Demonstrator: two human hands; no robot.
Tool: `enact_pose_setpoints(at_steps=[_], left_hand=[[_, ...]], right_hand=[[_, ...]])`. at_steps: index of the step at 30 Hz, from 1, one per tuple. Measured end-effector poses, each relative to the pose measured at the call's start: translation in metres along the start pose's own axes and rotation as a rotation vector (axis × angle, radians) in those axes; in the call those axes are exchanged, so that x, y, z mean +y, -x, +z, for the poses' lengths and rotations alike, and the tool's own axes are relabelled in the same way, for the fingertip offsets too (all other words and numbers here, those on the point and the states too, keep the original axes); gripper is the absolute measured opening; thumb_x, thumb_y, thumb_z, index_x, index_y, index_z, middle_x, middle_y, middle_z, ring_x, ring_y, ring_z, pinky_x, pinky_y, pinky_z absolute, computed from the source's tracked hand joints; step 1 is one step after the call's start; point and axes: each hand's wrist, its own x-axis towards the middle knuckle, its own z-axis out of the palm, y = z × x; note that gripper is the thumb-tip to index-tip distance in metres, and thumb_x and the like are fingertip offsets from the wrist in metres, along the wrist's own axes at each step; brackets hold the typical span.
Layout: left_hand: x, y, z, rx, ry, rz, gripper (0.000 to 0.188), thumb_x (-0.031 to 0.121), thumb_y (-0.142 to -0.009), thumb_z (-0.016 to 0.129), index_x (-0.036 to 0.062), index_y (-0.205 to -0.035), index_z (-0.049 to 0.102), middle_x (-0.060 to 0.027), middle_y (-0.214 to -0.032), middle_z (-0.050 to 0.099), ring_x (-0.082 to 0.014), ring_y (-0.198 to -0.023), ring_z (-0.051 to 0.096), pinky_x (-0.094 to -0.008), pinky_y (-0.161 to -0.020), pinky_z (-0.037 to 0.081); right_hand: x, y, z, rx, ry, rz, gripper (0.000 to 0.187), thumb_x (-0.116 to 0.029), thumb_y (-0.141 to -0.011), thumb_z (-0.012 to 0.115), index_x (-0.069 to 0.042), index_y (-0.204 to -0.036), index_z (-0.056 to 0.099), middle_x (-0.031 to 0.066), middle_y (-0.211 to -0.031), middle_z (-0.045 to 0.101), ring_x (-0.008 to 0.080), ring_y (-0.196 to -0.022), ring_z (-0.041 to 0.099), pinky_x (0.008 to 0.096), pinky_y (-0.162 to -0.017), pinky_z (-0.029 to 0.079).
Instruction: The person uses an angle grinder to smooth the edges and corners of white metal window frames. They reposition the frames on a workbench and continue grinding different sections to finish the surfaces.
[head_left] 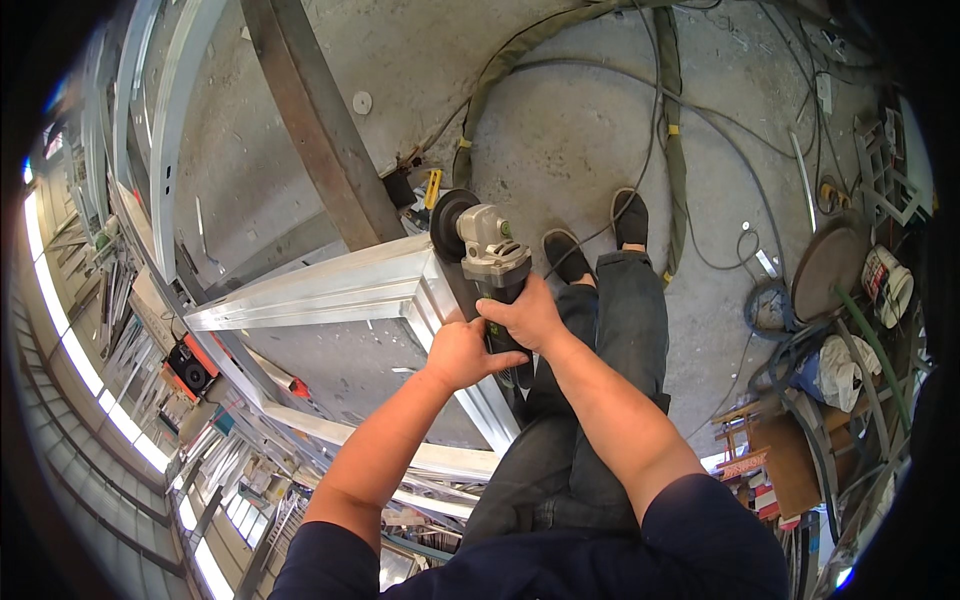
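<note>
Angle grinder point(497, 262): in front of the body, at the corner of the silver metal frame point(330, 283), its pale head pointing away
Right hand point(527, 314): wrapped round the dark body of the tool, close behind the head
Left hand point(460, 354): closed on the same body nearer the torso, thumb laid across it, the other fingers mostly hidden
Disc point(448, 226): on the left side of the head, right beside the frame corner; contact with the metal cannot be told
Weight: probably fairly heavy for its size, most of it likely toward the head
Stiffness: casing looks rigid; the disc is likely the fragile part
Slip: the body is probably smooth, so a firm two-handed hold suits it
Best hold: round the dark body, fingers well behind the disc
</note>
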Motion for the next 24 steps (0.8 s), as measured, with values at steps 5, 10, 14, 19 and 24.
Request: enact_pose_setpoints(at_steps=[5,10,14,19,24], left_hand=[[-0.001,-0.002,-0.001,-0.028,0.004,-0.016,0.074,0.066,-0.066,0.085,-0.0006,-0.094,0.069,-0.0162,-0.080,0.071,-0.0357,-0.082,0.066,-0.0428,-0.077,0.055],[-0.004,-0.001,0.004,0.032,-0.040,0.006,0.074,0.065,-0.065,0.086,-0.0006,-0.094,0.069,-0.0139,-0.077,0.071,-0.0334,-0.079,0.068,-0.0418,-0.074,0.055],[-0.005,-0.003,0.003,-0.022,0.040,-0.043,0.073,0.065,-0.065,0.086,-0.0009,-0.092,0.068,-0.0135,-0.077,0.071,-0.0320,-0.075,0.068,-0.0414,-0.072,0.055],[-0.003,-0.001,0.002,0.000,0.027,-0.027,0.072,0.062,-0.065,0.088,-0.0018,-0.090,0.068,-0.0142,-0.076,0.070,-0.0320,-0.074,0.069,-0.0413,-0.071,0.056],[-0.004,0.000,0.003,0.014,0.028,-0.014,0.070,0.060,-0.066,0.088,-0.0015,-0.092,0.068,-0.0141,-0.077,0.071,-0.0318,-0.073,0.070,-0.0415,-0.070,0.056]], right_hand=[[-0.002,-0.001,0.000,0.000,0.001,0.019,0.050,-0.023,-0.072,0.082,0.005,-0.110,0.066,0.0103,-0.101,0.071,0.0163,-0.091,0.064,0.0327,-0.085,0.053],[-0.008,-0.001,0.000,0.005,0.054,0.056,0.050,-0.024,-0.072,0.082,0.005,-0.110,0.066,0.0106,-0.101,0.071,0.0167,-0.092,0.065,0.0329,-0.087,0.053],[-0.001,0.001,0.001,0.003,0.021,-0.010,0.048,-0.022,-0.072,0.082,0.005,-0.109,0.066,0.0109,-0.100,0.071,0.0169,-0.091,0.065,0.0333,-0.085,0.053],[0.001,-0.001,0.003,0.029,0.036,-0.005,0.047,-0.022,-0.072,0.082,0.005,-0.108,0.066,0.0106,-0.097,0.072,0.0165,-0.088,0.065,0.0327,-0.082,0.054],[-0.010,-0.003,0.000,-0.017,0.067,0.104,0.049,-0.022,-0.071,0.082,0.005,-0.109,0.066,0.0116,-0.098,0.072,0.0176,-0.089,0.066,0.0333,-0.084,0.054]])
